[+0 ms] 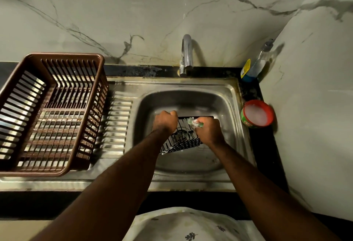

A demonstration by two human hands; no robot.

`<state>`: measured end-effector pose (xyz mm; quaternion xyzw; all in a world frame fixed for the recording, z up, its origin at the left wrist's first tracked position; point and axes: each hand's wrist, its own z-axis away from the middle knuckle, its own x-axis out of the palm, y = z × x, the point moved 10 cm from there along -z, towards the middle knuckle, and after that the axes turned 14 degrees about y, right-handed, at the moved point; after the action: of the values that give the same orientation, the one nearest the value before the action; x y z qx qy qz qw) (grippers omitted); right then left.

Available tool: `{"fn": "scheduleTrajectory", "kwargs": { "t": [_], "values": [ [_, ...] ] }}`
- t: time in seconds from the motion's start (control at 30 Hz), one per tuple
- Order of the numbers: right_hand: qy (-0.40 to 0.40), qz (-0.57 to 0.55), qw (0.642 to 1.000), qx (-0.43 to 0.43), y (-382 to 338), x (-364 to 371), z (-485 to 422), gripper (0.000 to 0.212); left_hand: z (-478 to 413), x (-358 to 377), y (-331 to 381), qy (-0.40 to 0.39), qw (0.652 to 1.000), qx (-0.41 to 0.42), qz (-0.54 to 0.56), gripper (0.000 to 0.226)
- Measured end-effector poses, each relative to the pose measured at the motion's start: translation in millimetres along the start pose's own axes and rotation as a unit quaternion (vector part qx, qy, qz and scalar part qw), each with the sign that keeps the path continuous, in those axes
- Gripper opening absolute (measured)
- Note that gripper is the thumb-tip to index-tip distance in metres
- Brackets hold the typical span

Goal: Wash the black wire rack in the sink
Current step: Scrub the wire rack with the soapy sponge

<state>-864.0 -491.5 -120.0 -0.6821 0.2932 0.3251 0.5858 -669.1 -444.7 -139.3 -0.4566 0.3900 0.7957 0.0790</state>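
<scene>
Black wire rack (181,139), tilted in the sink (229,95) basin at frame centre: left hand (165,121) grips its upper left edge, right hand (207,130) pinches a soapy green scrubber (194,122) against the wires; best scrubbed along each wire, rack held steady.

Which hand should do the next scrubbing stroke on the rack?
Right. The right hand holds the sponge against the rack, while the left hand grips the rack's edge, steadying it.
</scene>
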Motion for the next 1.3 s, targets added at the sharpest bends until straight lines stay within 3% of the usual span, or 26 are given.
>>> {"fn": "scheduleTrajectory", "kwargs": {
  "t": [0.17, 0.33, 0.53, 0.77, 0.97, 1.13, 1.3],
  "values": [
    [-0.039, -0.016, 0.997, -0.061, -5, -8, 12, 0.006, 1, 0, 4, -0.004, 1.000, 0.001, 0.000, 0.048],
    [-0.139, 0.012, 0.987, -0.076, -2, -9, 18, 0.009, 5, 0, 9, -0.010, 1.000, 0.019, -0.008, 0.042],
    [0.002, -0.033, 0.996, -0.077, -35, -29, -18, 0.040, 7, 1, 18, -0.013, 0.999, 0.032, -0.011, 0.041],
    [-0.019, -0.044, 0.991, -0.122, -47, -2, 15, 0.032, -4, 2, 1, -0.011, 1.000, 0.001, 0.002, 0.050],
    [-0.115, -0.003, 0.985, -0.132, -38, -4, 24, 0.032, -5, 4, -1, -0.018, 1.000, 0.013, 0.000, 0.051],
    [-0.026, -0.057, 0.996, -0.071, -59, -26, -9, 0.039, -1, 2, 1, -0.008, 1.000, -0.004, 0.012, 0.066],
    [-0.046, -0.012, 0.994, -0.101, -79, -1, -1, 0.030, 2, 7, 2, -0.013, 1.000, 0.004, -0.001, 0.075]
  ]
}}
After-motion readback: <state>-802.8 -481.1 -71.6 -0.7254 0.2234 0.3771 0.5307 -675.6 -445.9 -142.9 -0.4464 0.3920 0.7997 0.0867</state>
